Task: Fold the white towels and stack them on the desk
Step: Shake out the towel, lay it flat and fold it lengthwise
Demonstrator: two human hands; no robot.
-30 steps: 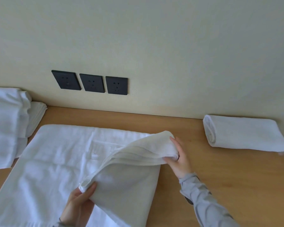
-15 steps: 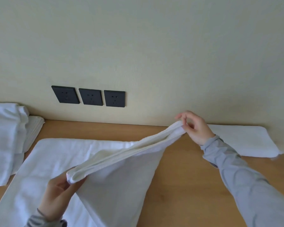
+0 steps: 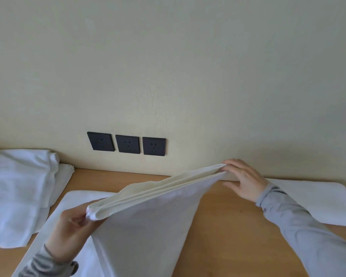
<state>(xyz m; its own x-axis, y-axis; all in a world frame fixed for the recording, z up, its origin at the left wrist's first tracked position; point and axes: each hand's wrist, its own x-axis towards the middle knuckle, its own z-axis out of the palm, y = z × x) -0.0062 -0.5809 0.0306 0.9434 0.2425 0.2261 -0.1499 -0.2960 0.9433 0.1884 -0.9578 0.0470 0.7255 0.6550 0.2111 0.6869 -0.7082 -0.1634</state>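
Observation:
A white towel (image 3: 148, 222) is lifted off the wooden desk (image 3: 228, 226), its folded top edge stretched taut between my hands. My left hand (image 3: 72, 230) pinches the near left corner. My right hand (image 3: 242, 178) pinches the far right corner, up near the wall. The cloth hangs down in a sheet and its lower part trails on the desk at the bottom left. A folded white towel (image 3: 316, 200) lies at the right by the wall, partly behind my right arm.
A loose pile of white towels (image 3: 14, 192) lies at the left, over a thinner folded one (image 3: 65, 174). Three black wall sockets (image 3: 126, 143) sit just above the desk's back edge. Bare wood shows between the held towel and the folded one.
Both hands lifted the towel's edge off the desk and drew apart, the right hand going up and right towards the wall. The view tilted upward.

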